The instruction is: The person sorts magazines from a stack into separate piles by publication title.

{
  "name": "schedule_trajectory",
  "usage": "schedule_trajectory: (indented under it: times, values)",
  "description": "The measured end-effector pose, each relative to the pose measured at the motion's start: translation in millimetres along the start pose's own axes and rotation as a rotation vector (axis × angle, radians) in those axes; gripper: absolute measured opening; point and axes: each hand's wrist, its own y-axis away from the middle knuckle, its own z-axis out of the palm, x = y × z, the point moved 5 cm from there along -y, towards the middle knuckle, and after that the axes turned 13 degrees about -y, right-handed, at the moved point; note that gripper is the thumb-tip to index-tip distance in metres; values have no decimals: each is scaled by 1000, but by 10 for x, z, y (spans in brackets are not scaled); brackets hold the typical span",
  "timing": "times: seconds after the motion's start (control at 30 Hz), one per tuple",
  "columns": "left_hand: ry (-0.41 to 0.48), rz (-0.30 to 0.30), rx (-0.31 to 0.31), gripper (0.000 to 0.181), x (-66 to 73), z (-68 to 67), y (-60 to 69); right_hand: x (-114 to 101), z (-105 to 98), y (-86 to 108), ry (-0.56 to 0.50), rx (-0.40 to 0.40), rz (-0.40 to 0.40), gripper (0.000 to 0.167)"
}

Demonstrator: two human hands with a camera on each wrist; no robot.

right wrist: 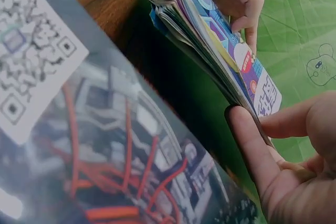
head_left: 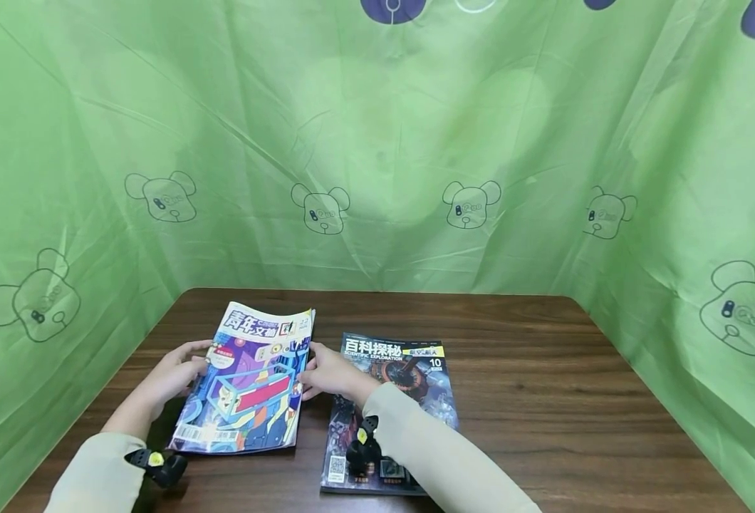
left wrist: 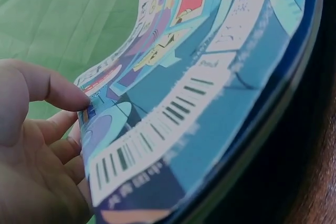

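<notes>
A colorful purple-and-blue magazine (head_left: pixel 249 385) with a white title band is held between both hands on the left part of the table, its pages bowed. Along its left edge, the left hand (head_left: pixel 175 372) pinches it, thumb on the cover and fingers beneath, as the left wrist view shows of the magazine (left wrist: pixel 173 93). On the opposite edge the right hand (head_left: pixel 334 372) grips it; in the right wrist view the thumb and fingers of that hand (right wrist: pixel 286 166) close on the page edges. Under the right forearm lies a dark science magazine (head_left: pixel 438 399), partly hidden by the sleeve.
The brown wooden table (head_left: pixel 544 399) extends to the right of the dark magazine. A green curtain (head_left: pixel 377 142) printed with bear outlines surrounds the table's back and sides. Black wrist cameras (head_left: pixel 166 469) are strapped over the pale sleeves.
</notes>
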Motion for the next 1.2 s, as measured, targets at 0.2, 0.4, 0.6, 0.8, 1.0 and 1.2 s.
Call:
schedule_trajectory:
  times: [0.2, 0.4, 0.6, 0.8, 1.0, 1.2]
  values:
    - [-12, 10, 0, 64, -31, 16, -31, 37, 8, -57, -2, 4, 5, 77]
    - [-35, -4, -11, 62, -86, 41, -61, 32, 26, -88, 27, 6, 20, 77]
    - [-49, -32, -20, 62, -135, 64, -82, 32, 55, -97, 39, 17, 35, 75]
    - [-45, -36, -30, 61, -161, 58, -83, 36, 62, -95, 56, 18, 53, 74]
    - [-64, -34, -26, 61, -185, 52, -82, 33, 42, -92, 74, -15, 78, 72]
    - [-96, -22, -4, 61, -206, 61, -75, 25, 33, -79, 48, -48, 102, 72]
